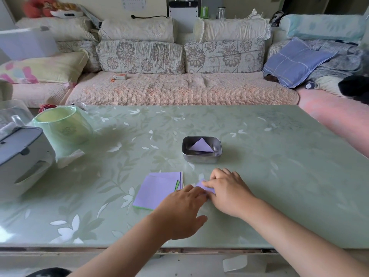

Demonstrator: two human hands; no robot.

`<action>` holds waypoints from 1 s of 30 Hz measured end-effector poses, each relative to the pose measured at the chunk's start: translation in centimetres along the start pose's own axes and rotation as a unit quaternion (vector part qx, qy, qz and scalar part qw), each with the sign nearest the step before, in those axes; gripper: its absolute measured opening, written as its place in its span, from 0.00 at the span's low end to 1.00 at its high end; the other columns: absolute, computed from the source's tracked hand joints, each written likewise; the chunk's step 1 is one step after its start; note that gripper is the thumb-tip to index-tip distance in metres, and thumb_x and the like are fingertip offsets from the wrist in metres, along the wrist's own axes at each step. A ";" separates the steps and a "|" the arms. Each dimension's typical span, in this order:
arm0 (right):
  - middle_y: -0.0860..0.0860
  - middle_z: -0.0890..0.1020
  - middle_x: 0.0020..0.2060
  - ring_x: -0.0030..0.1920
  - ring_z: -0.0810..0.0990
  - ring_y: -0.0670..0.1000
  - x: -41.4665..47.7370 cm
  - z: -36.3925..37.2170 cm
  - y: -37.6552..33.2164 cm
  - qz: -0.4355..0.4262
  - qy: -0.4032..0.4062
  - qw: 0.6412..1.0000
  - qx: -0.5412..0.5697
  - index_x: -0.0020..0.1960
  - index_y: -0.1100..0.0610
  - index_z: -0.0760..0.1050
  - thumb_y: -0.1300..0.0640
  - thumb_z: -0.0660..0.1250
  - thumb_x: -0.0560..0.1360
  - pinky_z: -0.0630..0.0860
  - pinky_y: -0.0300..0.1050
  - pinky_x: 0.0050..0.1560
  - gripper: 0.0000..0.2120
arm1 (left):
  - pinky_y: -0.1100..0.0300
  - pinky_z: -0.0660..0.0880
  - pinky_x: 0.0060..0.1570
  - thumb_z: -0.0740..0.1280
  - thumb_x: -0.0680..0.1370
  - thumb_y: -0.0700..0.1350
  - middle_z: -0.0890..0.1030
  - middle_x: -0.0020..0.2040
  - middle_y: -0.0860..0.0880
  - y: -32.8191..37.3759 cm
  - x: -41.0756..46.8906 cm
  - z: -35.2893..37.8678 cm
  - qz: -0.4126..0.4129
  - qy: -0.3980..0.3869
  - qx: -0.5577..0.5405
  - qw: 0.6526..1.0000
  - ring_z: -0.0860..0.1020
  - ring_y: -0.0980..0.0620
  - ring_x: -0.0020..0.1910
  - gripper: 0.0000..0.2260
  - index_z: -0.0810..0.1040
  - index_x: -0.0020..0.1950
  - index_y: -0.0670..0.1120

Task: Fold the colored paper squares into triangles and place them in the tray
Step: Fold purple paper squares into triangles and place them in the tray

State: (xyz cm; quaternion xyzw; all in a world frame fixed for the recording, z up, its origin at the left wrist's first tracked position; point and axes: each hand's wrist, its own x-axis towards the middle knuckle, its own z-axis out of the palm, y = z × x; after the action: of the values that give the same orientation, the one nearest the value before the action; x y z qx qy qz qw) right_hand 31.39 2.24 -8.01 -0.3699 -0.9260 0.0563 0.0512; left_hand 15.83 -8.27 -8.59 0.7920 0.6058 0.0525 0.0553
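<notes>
A small metal tray (201, 157) stands on the green table, and a folded purple triangle (201, 145) lies inside it. In front of it, a stack of purple paper squares (157, 188) with a green sheet peeking out lies flat. To the right of the stack, both hands work on one purple sheet (207, 187), mostly hidden under them. My left hand (183, 208) presses its fingertips on the sheet's near left part. My right hand (227, 192) pinches the sheet's upper edge with curled fingers.
A pale green cylindrical container (63, 128) and a grey-white appliance (22, 156) stand at the table's left. A sofa with cushions runs along the far side of the table. The table's front edge (179, 247) lies just under my forearms.
</notes>
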 end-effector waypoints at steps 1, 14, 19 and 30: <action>0.48 0.72 0.53 0.59 0.71 0.54 -0.2 0.1 0.0 -0.001 0.011 1.000 0.003 0.62 0.43 0.78 0.50 0.59 0.81 0.65 0.49 0.57 0.13 | 0.50 0.72 0.62 0.49 0.75 0.63 0.70 0.69 0.53 0.1 -0.1 0.0 -0.001 -0.003 0.001 1.000 0.69 0.49 0.65 0.31 0.68 0.73 0.50; 0.41 0.78 0.37 0.41 0.76 0.52 -2.4 1.9 0.5 -0.053 0.132 0.989 -0.031 0.33 0.49 0.80 0.64 0.71 0.60 0.67 0.45 0.41 0.10 | 0.52 0.70 0.64 0.59 0.81 0.59 0.64 0.72 0.55 0.5 0.1 -0.3 -0.028 -0.029 -0.008 0.999 0.62 0.52 0.70 0.24 0.60 0.77 0.60; 0.43 0.80 0.42 0.44 0.77 0.52 -3.6 1.9 0.4 -0.053 0.120 0.990 -0.047 0.35 0.50 0.82 0.58 0.56 0.65 0.61 0.47 0.46 0.15 | 0.56 0.67 0.66 0.58 0.82 0.58 0.65 0.73 0.56 0.7 -0.1 -0.4 -0.040 -0.012 0.003 0.999 0.63 0.54 0.70 0.23 0.62 0.77 0.61; 0.45 0.80 0.40 0.43 0.78 0.52 -3.8 1.9 0.0 -0.034 0.109 0.992 -0.054 0.37 0.47 0.84 0.53 0.54 0.66 0.74 0.47 0.43 0.19 | 0.57 0.72 0.60 0.59 0.80 0.56 0.70 0.68 0.54 0.0 -1.3 -1.6 -0.144 -0.026 -0.014 0.989 0.67 0.53 0.68 0.18 0.76 0.68 0.54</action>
State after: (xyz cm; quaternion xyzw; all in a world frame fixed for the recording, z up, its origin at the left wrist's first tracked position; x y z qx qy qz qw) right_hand 33.85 -0.51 -10.13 -0.3440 -0.9286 -0.0368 0.1338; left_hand 15.29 -9.49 -6.98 0.6964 0.7113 0.0319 0.0893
